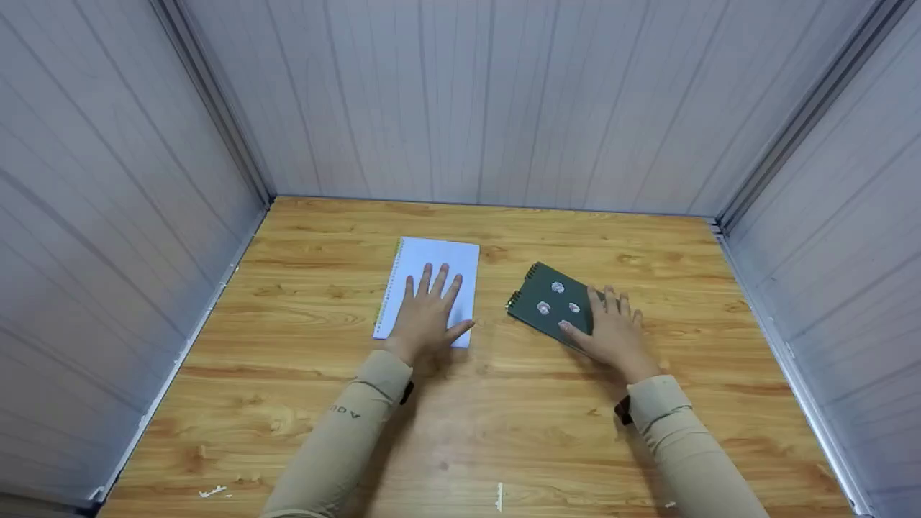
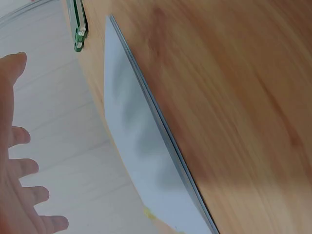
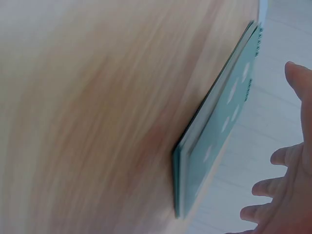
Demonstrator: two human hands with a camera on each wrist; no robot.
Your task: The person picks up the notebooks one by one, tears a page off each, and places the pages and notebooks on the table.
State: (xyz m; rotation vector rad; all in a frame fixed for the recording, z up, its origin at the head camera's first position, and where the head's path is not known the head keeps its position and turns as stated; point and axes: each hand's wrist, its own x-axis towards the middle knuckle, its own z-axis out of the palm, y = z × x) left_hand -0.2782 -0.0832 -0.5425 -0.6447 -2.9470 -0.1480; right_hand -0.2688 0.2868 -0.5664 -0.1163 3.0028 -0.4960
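Note:
A spiral notebook with a blank white page up (image 1: 439,255) lies on the wooden table, its binding along the left side. My left hand (image 1: 424,316) is spread above it, fingers straight; the left wrist view shows a gap between the hand and the white notebook (image 2: 139,122). To the right lies a dark green spiral notebook (image 1: 536,295) with several pale flower-like spots on its cover, turned at an angle. Over its right end hovers my right hand (image 1: 615,334), fingers extended, holding nothing. The right wrist view shows the green notebook (image 3: 219,122) flat, with that hand raised above it.
Pale panelled walls (image 1: 489,101) enclose the wooden table (image 1: 302,288) at the back and both sides. Small white scraps (image 1: 212,492) lie near the front edge, with another white strip (image 1: 499,496) at the front middle.

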